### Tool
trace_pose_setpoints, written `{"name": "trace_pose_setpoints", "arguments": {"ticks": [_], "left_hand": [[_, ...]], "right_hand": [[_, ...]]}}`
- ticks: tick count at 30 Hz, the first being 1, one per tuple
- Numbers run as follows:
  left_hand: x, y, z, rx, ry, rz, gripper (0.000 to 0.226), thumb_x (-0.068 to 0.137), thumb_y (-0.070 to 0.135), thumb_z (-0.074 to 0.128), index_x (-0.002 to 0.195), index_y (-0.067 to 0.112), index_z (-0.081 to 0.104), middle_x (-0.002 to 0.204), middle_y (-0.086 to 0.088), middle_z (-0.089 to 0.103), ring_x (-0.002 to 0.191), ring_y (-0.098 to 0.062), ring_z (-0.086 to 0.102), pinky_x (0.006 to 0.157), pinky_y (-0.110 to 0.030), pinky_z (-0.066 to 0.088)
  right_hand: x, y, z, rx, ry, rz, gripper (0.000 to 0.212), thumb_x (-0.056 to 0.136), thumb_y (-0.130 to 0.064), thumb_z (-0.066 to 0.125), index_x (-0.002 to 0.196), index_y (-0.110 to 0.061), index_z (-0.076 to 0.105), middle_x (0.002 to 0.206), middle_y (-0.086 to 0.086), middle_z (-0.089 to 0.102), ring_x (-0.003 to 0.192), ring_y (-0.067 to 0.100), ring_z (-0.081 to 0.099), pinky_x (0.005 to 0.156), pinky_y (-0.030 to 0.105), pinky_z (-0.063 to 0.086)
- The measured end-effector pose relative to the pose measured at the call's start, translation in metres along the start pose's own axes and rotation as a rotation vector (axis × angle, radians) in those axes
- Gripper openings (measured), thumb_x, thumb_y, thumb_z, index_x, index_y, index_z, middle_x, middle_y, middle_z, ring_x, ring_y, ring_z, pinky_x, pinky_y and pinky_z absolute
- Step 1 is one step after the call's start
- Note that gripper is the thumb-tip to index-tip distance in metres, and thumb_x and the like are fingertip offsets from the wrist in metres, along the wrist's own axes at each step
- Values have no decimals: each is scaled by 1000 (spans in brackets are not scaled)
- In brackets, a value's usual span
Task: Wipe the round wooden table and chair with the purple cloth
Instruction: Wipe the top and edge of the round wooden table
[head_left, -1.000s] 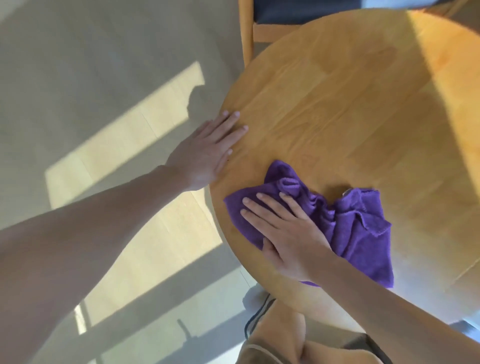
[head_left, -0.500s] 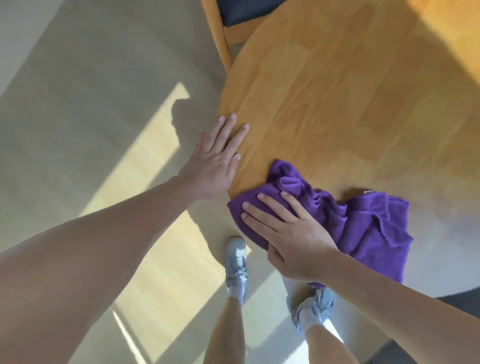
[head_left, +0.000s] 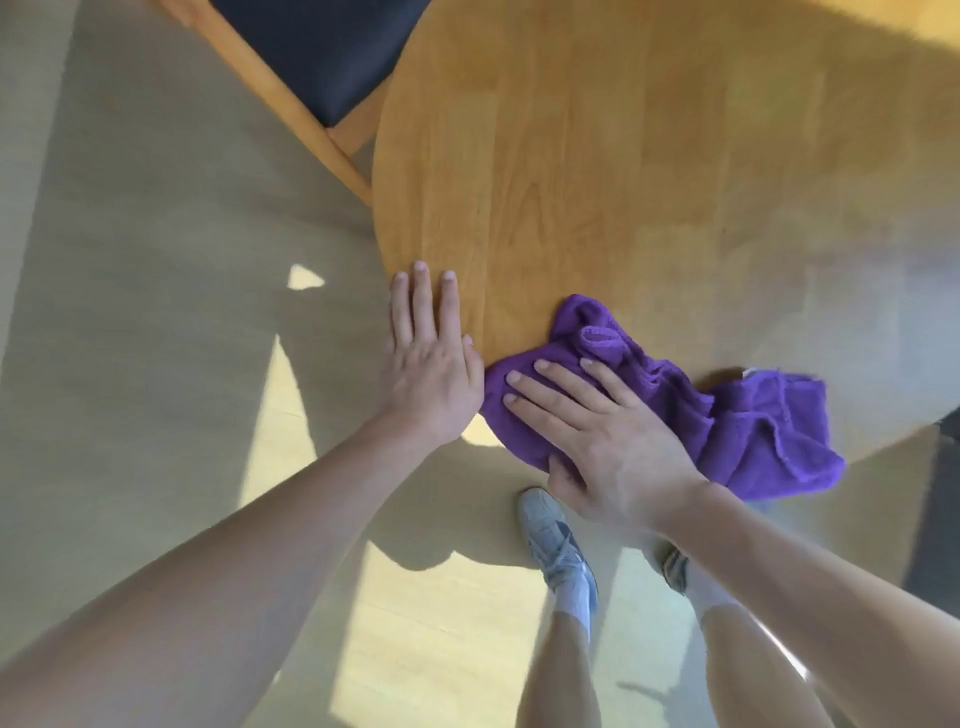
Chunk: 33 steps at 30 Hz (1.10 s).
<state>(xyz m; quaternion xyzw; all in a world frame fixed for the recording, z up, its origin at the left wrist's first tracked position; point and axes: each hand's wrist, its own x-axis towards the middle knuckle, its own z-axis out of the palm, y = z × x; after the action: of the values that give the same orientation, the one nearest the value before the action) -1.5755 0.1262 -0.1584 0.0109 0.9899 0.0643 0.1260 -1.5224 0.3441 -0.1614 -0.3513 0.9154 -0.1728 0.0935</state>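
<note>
Pale wood-look floor (head_left: 156, 260) fills the left side, crossed by patches of sunlight and shadow. At the upper left one wooden chair (head_left: 291, 111) with a dark seat pad is tucked partly under the round wooden desk (head_left: 649, 171), whose top is honey-coloured planks.

One left hand (head_left: 428, 364) lies flat at the desk's near-left rim, palm down, its fingers (head_left: 422, 296) straight and held together, tips on the wood while the heel of the hand overhangs the edge. It holds nothing.

Just to its right, nearly touching it, is one purple cloth (head_left: 753, 431), crumpled and bunched, lying along the near edge of the desk with its lower folds hanging past the rim. A small pale tag shows at its upper edge, too small to read. No brand or writing can be made out anywhere.

One right hand (head_left: 608, 441) presses down on the left half of the cloth, fingers (head_left: 561, 384) straight and slightly spread, pointing left, thumb tucked under at the desk's edge.

Below the desk, two legs stand on the floor in two grey lace-up sneakers (head_left: 558, 545) with white socks; the right one is mostly hidden behind the right forearm.
</note>
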Motion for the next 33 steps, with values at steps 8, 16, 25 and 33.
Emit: {"name": "trace_pose_setpoints", "arguments": {"ticks": [8, 16, 25, 33], "left_hand": [[36, 52, 4, -21, 118, 271, 69, 88, 24, 31, 157, 17, 31, 168, -10, 20, 155, -30, 16, 127, -51, 10], [39, 60, 12, -24, 161, 255, 68, 95, 34, 36, 161, 27, 23, 171, -3, 13, 158, -24, 8, 126, -53, 9], [42, 59, 15, 60, 139, 294, 71, 94, 40, 36, 162, 32, 18, 172, 3, 8, 159, -20, 2, 125, -59, 7], [44, 57, 14, 15, 160, 275, 71, 89, 35, 39, 159, 28, 28, 171, 4, 15, 158, -17, 7, 125, -57, 9]], "right_hand": [[9, 33, -13, -102, 241, 700, 71, 89, -34, 42, 158, -17, 34, 168, 0, 27, 155, 27, 22, 126, 51, 8], [-32, 70, -25, -170, -11, 157, 72, 93, -41, 43, 161, -19, 30, 169, 1, 24, 156, 27, 21, 127, 49, 7], [36, 58, -28, -93, 234, 872, 75, 90, -37, 37, 160, -12, 28, 170, 7, 20, 156, 31, 17, 126, 56, 6], [3, 80, -33, -145, -20, 264, 72, 95, -42, 36, 162, -17, 26, 171, 4, 17, 157, 28, 15, 127, 51, 4]]}}
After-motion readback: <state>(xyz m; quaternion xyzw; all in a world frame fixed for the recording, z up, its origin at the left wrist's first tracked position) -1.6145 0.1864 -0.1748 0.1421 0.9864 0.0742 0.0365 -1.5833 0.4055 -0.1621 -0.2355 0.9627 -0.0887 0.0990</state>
